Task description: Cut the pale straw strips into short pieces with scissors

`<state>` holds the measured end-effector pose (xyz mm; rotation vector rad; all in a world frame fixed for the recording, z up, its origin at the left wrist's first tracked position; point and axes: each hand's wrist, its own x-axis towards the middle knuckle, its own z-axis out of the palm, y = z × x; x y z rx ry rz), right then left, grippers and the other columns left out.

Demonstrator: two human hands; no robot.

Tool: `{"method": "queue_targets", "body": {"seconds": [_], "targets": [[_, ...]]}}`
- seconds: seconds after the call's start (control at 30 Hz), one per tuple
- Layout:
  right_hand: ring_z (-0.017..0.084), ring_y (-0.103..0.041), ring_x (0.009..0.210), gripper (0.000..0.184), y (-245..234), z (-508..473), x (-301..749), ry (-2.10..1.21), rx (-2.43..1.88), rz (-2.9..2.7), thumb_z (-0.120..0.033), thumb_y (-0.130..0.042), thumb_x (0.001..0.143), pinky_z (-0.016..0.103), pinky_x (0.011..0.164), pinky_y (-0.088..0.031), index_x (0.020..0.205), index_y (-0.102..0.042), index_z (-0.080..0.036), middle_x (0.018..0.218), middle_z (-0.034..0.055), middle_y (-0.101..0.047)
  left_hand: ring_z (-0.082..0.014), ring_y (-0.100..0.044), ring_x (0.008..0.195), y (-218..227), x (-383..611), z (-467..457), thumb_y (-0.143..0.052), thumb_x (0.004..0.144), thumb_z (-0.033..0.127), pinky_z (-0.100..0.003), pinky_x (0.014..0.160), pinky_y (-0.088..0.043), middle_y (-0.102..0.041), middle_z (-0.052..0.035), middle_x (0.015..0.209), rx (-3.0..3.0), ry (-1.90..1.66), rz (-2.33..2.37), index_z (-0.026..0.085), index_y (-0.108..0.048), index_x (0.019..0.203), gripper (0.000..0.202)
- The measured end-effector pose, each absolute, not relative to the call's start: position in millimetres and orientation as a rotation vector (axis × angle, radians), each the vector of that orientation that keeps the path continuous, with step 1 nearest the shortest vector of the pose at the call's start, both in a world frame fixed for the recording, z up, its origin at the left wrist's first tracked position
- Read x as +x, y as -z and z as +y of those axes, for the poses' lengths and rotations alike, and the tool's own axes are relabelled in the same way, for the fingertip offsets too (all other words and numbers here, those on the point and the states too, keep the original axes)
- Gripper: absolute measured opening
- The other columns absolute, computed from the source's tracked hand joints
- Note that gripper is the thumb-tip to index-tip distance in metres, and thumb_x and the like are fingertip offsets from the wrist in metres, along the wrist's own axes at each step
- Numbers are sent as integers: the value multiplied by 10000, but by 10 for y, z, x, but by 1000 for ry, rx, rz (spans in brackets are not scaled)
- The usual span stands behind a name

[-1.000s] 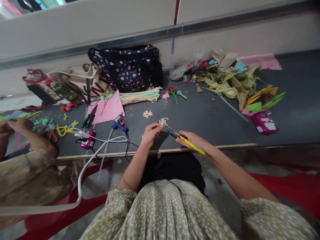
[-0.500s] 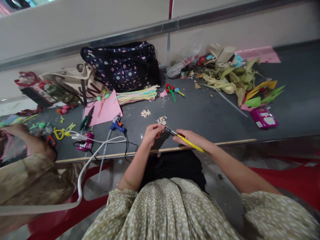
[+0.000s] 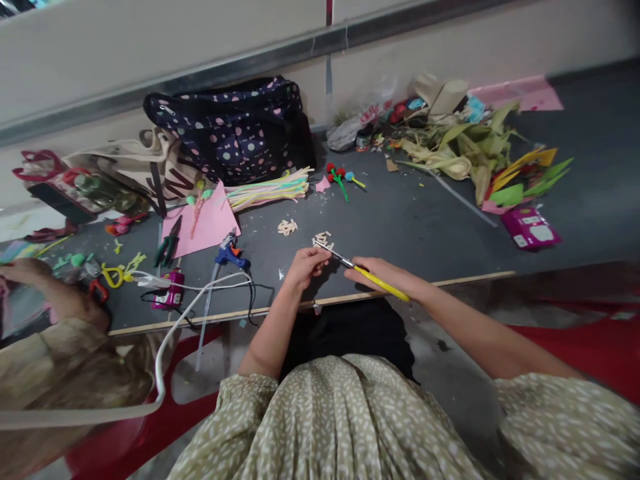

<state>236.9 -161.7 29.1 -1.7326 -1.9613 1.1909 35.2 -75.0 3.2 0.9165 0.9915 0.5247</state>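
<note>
Just left of the frame's centre, at the near edge of the dark table (image 3: 425,227), a small pale piece is pinched in the fingertips of the left hand (image 3: 307,263); it is too small to say what it is, though it matches the little heap of cut pale bits (image 3: 323,239) lying on the table just above that hand. The yellow-handled scissors (image 3: 367,279) lie with their long axis running from lower right to upper left, the handle closed in the right hand (image 3: 383,273) and the metal blade tips (image 3: 327,249) reaching up to the left hand's fingertips, so the two hands meet at the blades. The left hand is the nearer one to the heap; whether the blades are open or shut I cannot make out.

A second pale heap (image 3: 287,227) sits a little further to the upper left. Left of the hands lie a blue glue gun (image 3: 229,253) with its black cord, a pink sheet (image 3: 203,223) and green pliers (image 3: 167,245). Above, a bundle of pastel strips (image 3: 267,190) rests before a polka-dot bag (image 3: 235,130). Dried leaves (image 3: 460,157) fill the upper right. Another person's hand (image 3: 25,273) works at the far left edge.
</note>
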Motion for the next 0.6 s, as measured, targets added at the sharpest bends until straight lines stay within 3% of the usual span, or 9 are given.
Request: {"method": "queue_targets", "body": {"seconds": [0.6], "targets": [[118,-442,615,537,-276,-1390,2323,-1317,-1809,-1919,-714,-389,797,232,570,-317,720,-485,-192,651,-1,-514,-9,-325,372,110,411,-551,-799,569,269,-170,374,-131,-543,4,523,818,-469,1007,87,-647,719,280]]}}
